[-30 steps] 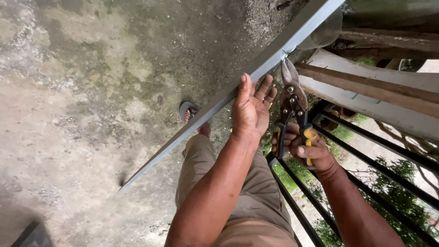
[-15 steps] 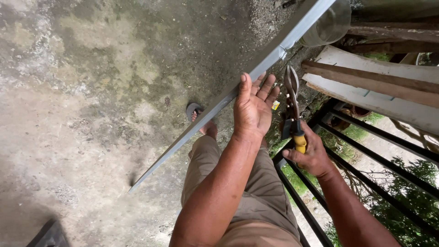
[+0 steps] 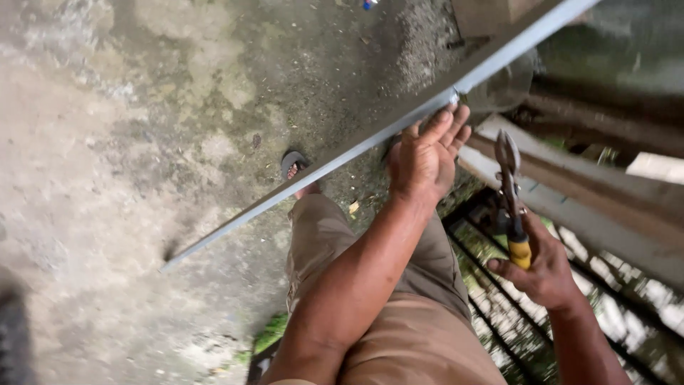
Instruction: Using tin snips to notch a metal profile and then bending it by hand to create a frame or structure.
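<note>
Fingers of the left hand [image 3: 425, 153] were clamped on the long grey sheet-metal strip [image 3: 335, 162], which slanted above the concrete floor [image 3: 107, 142]. Right hand [image 3: 543, 267], below and right of the strip, gripped yellow-handled tin snips [image 3: 511, 192], blades apart from it. A notch showed near the fingertips; judged cutting unfinished.

Concrete floor [image 3: 107, 142], black railing [image 3: 484, 285], sandal [image 3: 293, 162]
</note>
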